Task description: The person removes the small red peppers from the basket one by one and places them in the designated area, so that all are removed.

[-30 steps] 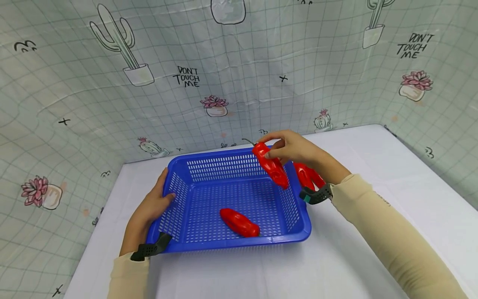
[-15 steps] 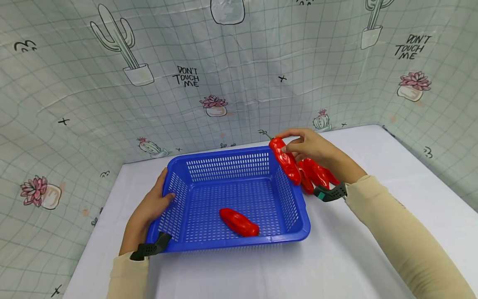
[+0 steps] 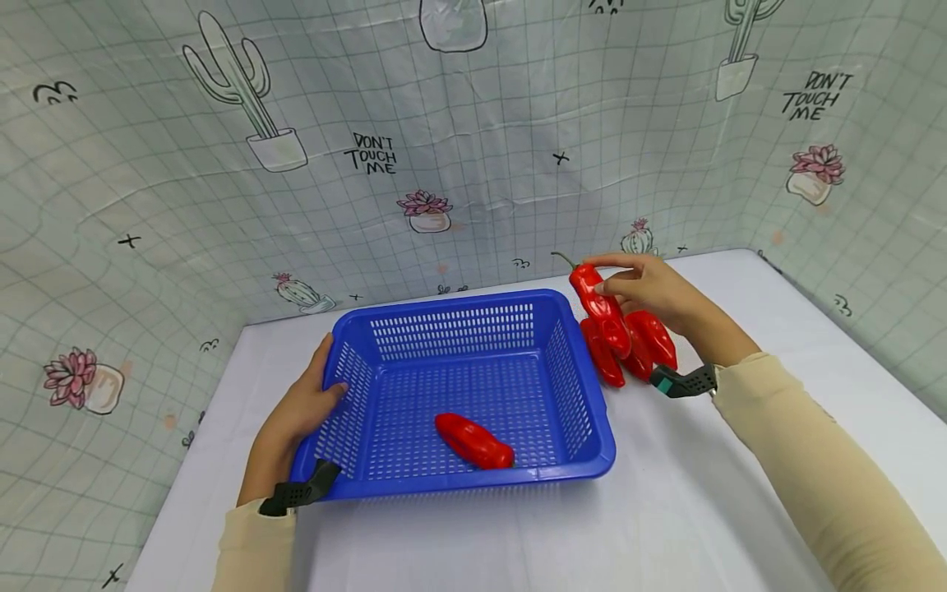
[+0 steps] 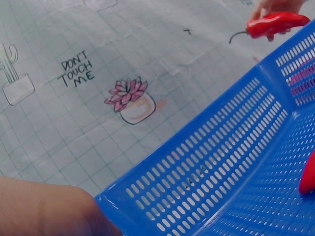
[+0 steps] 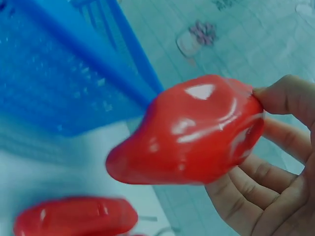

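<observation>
My right hand (image 3: 654, 288) pinches a red chili pepper (image 3: 598, 306) near its stem end, holding it raised just past the right rim of the blue plastic basket (image 3: 473, 487). In the right wrist view the held pepper (image 5: 197, 132) is glossy and dented, with the thumb on its near side. My left hand (image 3: 305, 403) grips the basket's left rim, thumb over the inner side; its other fingers are partly hidden. Inside the basket lies one red pepper (image 3: 473, 441), towards the front. Several more red peppers (image 3: 654, 339) lie on the table under and beside my right hand.
A white cloth (image 3: 473, 543) covers the table. Behind it and along both sides hangs a grid-patterned curtain (image 3: 488, 164) printed with cacti. The basket has slotted side walls and takes up the table's middle.
My right hand has carried the pepper rightwards, from above the basket's right side to above the peppers outside it. The left hand and basket have stayed put.
</observation>
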Available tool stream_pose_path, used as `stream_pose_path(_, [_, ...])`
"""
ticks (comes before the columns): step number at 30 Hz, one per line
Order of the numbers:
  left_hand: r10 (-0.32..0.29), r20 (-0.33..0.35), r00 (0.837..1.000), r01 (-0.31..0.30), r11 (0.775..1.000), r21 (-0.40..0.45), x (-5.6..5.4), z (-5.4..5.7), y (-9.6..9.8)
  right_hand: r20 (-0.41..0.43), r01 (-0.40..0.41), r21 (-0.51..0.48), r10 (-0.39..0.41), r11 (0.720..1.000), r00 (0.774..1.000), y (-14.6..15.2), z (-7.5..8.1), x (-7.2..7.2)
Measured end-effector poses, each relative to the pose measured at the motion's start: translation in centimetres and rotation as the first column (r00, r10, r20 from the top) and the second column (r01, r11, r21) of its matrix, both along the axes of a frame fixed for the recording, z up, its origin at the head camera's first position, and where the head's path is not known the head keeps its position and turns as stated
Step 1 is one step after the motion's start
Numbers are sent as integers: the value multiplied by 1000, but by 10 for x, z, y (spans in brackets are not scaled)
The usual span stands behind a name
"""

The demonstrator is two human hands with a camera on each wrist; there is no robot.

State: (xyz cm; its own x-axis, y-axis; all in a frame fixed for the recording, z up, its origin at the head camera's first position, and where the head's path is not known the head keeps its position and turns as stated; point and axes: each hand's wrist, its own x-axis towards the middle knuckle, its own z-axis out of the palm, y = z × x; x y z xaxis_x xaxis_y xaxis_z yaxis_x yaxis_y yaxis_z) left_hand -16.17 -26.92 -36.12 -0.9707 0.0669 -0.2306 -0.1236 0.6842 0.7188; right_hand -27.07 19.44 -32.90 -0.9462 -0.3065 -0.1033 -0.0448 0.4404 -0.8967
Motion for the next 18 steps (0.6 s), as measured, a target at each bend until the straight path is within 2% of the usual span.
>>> stream_pose_path(9, [-8, 5, 1000, 8, 1000, 1, -5, 1, -2, 6, 153, -22, -153, 988, 988, 40, -20, -13])
stream_pose_path(14, [-12, 1, 1000, 12, 1000, -9, -7, -1, -4, 7, 250, 38, -251, 967, 968, 59, -35, -18])
stream_pose_path(18, [-7, 9, 1000, 7, 1000, -15, -6, -2, -5, 46, 318, 76, -322, 945, 946, 71, -47, -19])
